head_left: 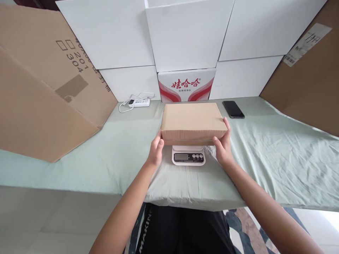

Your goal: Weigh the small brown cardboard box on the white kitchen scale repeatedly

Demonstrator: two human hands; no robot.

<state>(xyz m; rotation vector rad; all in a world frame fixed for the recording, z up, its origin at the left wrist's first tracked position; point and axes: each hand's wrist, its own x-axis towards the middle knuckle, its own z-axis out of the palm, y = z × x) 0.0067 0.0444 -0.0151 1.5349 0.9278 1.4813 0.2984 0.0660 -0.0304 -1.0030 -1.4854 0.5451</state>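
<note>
At the near edge of the bench (79, 165), draped in a pale green cloth, we note the person's two forearms reaching forward over dark clothing. The left hand (156, 151) presses flat against the left end of a closed brown cardboard box (192, 121); the right hand (224, 143) cups the right end, fingers along the side. Both hands are thus closed on the box as their grip. The box rests on, or just above, a small white kitchen scale (188, 155); we cannot tell whether it bears down fully. The scale's display faces the person. Farther back lie a black phone (233, 109) to the right and a white power strip (139, 102) to the left. Behind stand a red-and-white printed carton (186, 84), white panels and large brown cartons.
</note>
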